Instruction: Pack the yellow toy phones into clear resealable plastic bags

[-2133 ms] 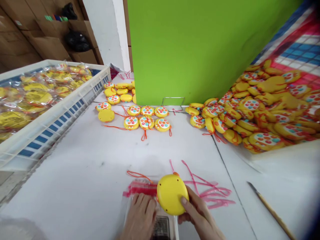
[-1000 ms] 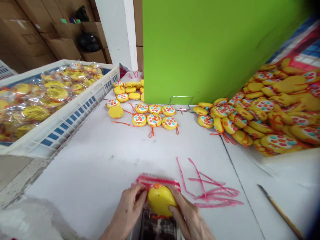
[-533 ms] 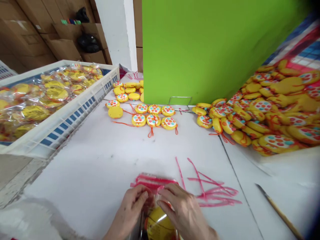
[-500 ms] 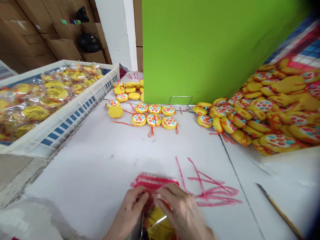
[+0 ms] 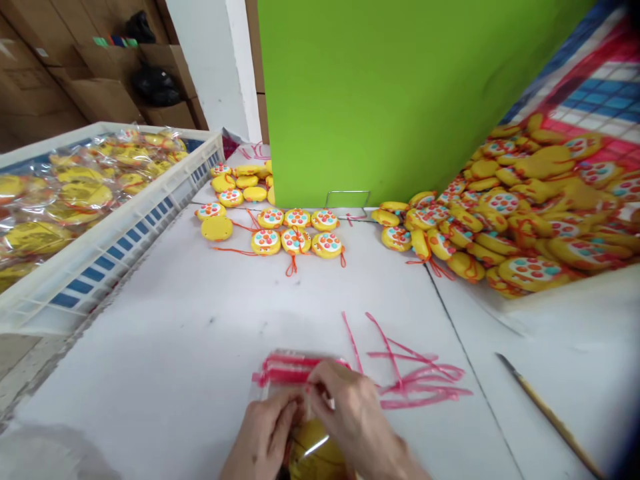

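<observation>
Close to me, a clear plastic bag with a yellow toy [image 5: 316, 455] inside lies under both hands. My left hand [image 5: 267, 430] is closed, thumb and fingers pinching the bag's upper edge. Beside it, my right hand [image 5: 353, 413] is also closed, its fingertips pinched together at the bag's mouth. Just beyond the fingers lie clear bags with pink-red strips [image 5: 285, 375] across them. Loose pink strips [image 5: 415, 383] are scattered on the table right of my right hand. Fingers hide part of the bag's edge.
A white crate [image 5: 117, 257] of bagged yellow toys stands left. Several unbagged toys [image 5: 296, 241] sit before a green panel [image 5: 390, 100]. A big heap of toys [image 5: 520, 207] fills the right side. A knife with a wooden handle [image 5: 547, 410] lies at right.
The view has swung slightly right. My left hand has drawn a little down from the pink strips, and my right fingers have closed together at the bag's mouth.
</observation>
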Available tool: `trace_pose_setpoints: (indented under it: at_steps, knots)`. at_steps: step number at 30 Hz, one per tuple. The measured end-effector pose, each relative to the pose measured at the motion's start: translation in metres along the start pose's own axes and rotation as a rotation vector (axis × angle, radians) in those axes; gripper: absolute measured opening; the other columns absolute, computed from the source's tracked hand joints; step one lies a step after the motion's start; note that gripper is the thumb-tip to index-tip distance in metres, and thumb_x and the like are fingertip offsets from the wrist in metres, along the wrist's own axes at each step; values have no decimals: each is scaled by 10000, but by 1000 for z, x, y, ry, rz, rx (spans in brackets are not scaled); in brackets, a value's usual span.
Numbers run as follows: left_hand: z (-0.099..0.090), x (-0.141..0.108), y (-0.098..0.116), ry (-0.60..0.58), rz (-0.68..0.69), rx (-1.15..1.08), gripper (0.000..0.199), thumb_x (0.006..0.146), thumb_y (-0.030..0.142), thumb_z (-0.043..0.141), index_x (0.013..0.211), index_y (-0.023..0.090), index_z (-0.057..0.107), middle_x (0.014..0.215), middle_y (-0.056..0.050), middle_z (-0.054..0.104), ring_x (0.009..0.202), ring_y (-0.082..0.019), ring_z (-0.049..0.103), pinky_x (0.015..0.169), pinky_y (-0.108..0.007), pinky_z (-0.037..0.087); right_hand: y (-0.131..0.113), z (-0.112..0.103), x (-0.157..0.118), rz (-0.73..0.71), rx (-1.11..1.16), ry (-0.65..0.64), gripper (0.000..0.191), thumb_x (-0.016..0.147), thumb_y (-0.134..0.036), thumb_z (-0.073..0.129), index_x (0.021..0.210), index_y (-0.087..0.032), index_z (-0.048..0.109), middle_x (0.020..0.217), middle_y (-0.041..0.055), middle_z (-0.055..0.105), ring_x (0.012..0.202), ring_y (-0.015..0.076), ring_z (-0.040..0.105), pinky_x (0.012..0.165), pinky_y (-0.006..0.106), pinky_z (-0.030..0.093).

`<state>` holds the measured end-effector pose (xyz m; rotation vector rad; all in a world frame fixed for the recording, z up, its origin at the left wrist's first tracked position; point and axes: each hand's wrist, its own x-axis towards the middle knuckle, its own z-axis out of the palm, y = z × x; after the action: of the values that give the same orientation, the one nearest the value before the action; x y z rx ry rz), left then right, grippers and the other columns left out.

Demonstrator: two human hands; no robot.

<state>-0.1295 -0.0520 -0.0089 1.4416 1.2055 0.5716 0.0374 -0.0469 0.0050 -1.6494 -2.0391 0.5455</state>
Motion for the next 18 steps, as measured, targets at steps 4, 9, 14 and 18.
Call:
trace_pose_setpoints:
  at_steps: [4,9,14,18]
  knots:
    - [-8,0,-8,-34,-83,-31,311,880,439,382,768,194,537,731,-36,633,698,-175,588,658,-240,463,73,-38,-23,336,-91,63,115,793,-220,450,759,-214,560,663,10,639,572,160,599,541,237,419]
    - [-9,3,-10,-40,-186,-257,291,847,486,439,771,208,475,730,-16,624,717,-180,603,670,-263,493,149,-77,-77,642,-322,107,222,783,-412,450,701,-243,568,610,18,635,535,192,584,503,264,410]
    - [-8,5,-12,-80,-270,-435,308,789,498,541,803,198,471,746,-31,652,721,-195,628,693,-311,505,139,-97,-103,701,-209,206,244,726,-406,486,847,-251,631,667,26,634,492,165,541,489,277,424]
    - [-9,4,-15,-95,-270,-482,297,799,476,552,811,189,477,795,-44,670,752,-192,636,691,-301,499,110,-102,-97,690,279,252,491,719,-436,547,1166,-233,558,923,72,662,561,152,536,431,250,405]
